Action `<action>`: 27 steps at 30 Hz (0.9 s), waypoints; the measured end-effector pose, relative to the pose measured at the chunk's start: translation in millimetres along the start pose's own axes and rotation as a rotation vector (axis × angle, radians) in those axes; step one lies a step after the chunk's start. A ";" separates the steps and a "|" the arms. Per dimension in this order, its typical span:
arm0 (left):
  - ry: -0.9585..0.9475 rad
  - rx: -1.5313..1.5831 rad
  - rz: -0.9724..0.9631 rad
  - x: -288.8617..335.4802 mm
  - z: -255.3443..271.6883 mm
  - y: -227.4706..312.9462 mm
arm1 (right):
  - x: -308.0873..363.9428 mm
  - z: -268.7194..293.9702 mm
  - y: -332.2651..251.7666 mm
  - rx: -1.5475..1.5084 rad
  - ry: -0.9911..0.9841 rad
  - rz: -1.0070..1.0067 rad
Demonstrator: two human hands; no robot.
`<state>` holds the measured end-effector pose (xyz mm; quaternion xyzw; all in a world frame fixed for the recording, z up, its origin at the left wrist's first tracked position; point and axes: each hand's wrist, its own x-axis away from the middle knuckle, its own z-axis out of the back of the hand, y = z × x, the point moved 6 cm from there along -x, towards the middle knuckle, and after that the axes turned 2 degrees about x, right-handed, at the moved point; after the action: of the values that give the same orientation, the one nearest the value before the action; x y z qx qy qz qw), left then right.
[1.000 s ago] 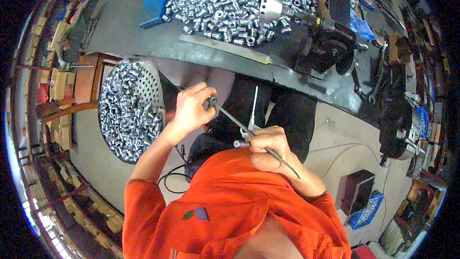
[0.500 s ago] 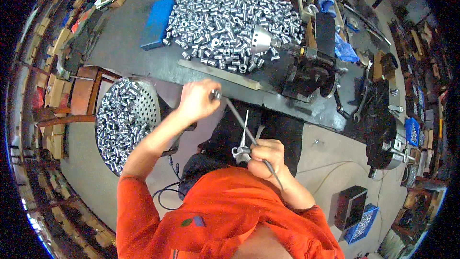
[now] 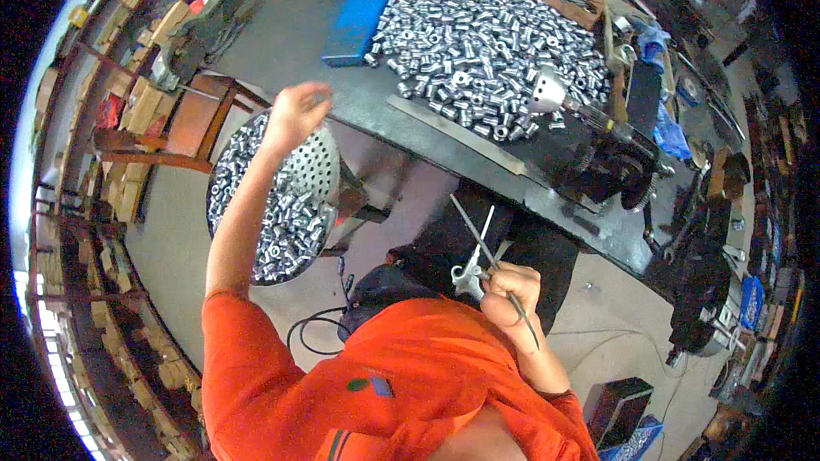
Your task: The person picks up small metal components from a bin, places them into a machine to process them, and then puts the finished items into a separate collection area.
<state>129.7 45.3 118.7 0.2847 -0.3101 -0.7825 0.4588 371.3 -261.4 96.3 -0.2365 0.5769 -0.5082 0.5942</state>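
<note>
My left hand (image 3: 299, 117) is raised over the far rim of a round perforated metal basin (image 3: 312, 162). Its fingers are curled in, and a small greyish spot shows at the fingertips, too blurred to name. Short metal sleeves (image 3: 290, 230) lie heaped in the basin below. My right hand (image 3: 512, 292), near my lap, is closed around a thin dark grey rod (image 3: 468, 218) that slants past both sides of the fist. The same hand also grips a silver air blow gun (image 3: 467, 280) with a slim pale nozzle; its handle is hidden by the fingers.
On the dark workbench (image 3: 282, 43) a large pile of metal sleeves (image 3: 487, 51) spreads between a blue box (image 3: 357, 26) and a chuck (image 3: 547, 90) on a bench machine. A flat metal bar (image 3: 453, 132) lies before the pile. A wooden chair (image 3: 201, 124) stands beyond the basin.
My left hand has moved left from beside the rod's tip, where it held a metal sleeve, to above the basin. My right hand keeps the rod and blow gun. The view has shifted.
</note>
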 end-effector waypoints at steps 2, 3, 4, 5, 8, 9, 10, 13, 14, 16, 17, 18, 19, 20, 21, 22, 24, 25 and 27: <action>-0.050 -0.147 0.130 36.7 32.0 -56.5 | 6.0 -3.2 13.9 0.021 -0.077 -0.019; -0.081 -0.178 0.266 56.0 41.5 -79.6 | 4.5 -5.4 14.7 0.007 -0.094 -0.016; -0.095 -0.321 0.247 71.7 48.9 -84.8 | 2.4 -8.3 15.0 -0.008 -0.112 -0.012; -0.113 -0.458 0.225 84.0 53.7 -90.5 | 0.0 -10.6 13.7 -0.017 -0.129 -0.010; -0.127 -0.706 0.257 97.2 55.0 -109.1 | -6.4 -18.3 5.6 -0.110 -0.108 -0.008; -0.124 -0.806 0.199 98.5 51.6 -129.6 | -6.7 -19.4 5.1 -0.139 -0.102 -0.009; -0.158 -0.857 0.162 95.6 39.4 -131.0 | -3.9 -19.7 8.5 -0.131 -0.106 -0.016; -0.207 -1.014 0.054 97.6 26.2 -157.7 | 2.8 -19.5 13.6 -0.116 -0.136 -0.031; -0.297 -1.042 0.151 93.9 25.5 -166.7 | 1.4 -17.6 10.6 -0.108 -0.144 -0.042; -0.315 -1.021 0.120 88.3 26.6 -164.7 | 0.8 -14.3 8.5 -0.100 -0.133 -0.044; -0.310 -1.010 0.094 84.2 27.7 -147.5 | 1.9 -12.7 9.8 -0.094 -0.121 -0.057; -0.340 -1.019 0.138 78.9 27.6 -133.6 | 3.1 -11.2 11.2 -0.088 -0.110 -0.069; -0.303 -0.890 0.158 76.6 28.9 -112.2 | 4.5 -11.2 12.8 -0.090 -0.101 -0.080; -0.266 -0.764 0.180 77.6 30.2 -92.4 | 5.7 -13.2 14.6 -0.076 -0.098 -0.054; -0.236 -0.632 0.198 78.5 27.7 -72.2 | 6.2 -15.5 17.1 -0.055 -0.094 -0.034; -0.251 -0.472 0.165 80.5 18.6 -45.1 | 6.2 -17.1 18.3 -0.030 -0.089 -0.017; -0.296 -0.134 0.084 92.8 -7.0 3.4 | -0.6 -20.6 11.9 -0.058 -0.136 -0.024; -0.323 0.045 0.034 100.7 -20.1 24.0 | -3.8 -21.6 10.2 -0.072 -0.161 -0.027; -0.492 0.114 -0.063 110.6 -47.7 58.4 | -3.4 -24.6 12.8 -0.091 -0.203 -0.061</action>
<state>150.1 -86.9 113.6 0.1209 -0.4470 -0.8233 0.3283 353.4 -246.1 81.2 -0.3309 0.5286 -0.4729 0.6224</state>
